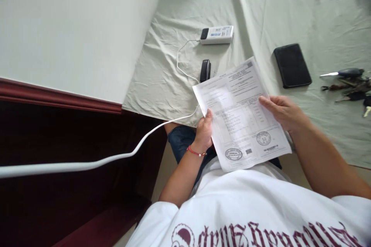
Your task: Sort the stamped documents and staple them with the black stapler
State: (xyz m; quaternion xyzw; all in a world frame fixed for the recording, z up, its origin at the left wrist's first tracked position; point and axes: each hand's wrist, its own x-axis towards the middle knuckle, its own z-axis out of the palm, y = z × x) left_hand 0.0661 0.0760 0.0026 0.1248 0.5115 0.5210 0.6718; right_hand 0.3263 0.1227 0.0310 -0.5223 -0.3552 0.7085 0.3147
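Observation:
A printed paper document (240, 112) with two round ink stamps near its lower edge is held up in front of my shirt, over the table's near edge. My left hand (204, 129) pinches its left edge, thumb on top, with a red string bracelet on the wrist. On the right edge my right hand (282, 112) grips the paper, thumb across the face and fingers mostly behind. Just beyond the sheet's top left corner lies a black stapler (205, 70), its near end close to the paper.
A white power bank (217, 35) with a white cable (139, 147) lies on the green cloth (168, 65). Further right are a black wallet-like case (292, 65) and a bunch of keys (355, 85). A pale panel with dark red trim (58, 96) stands at left.

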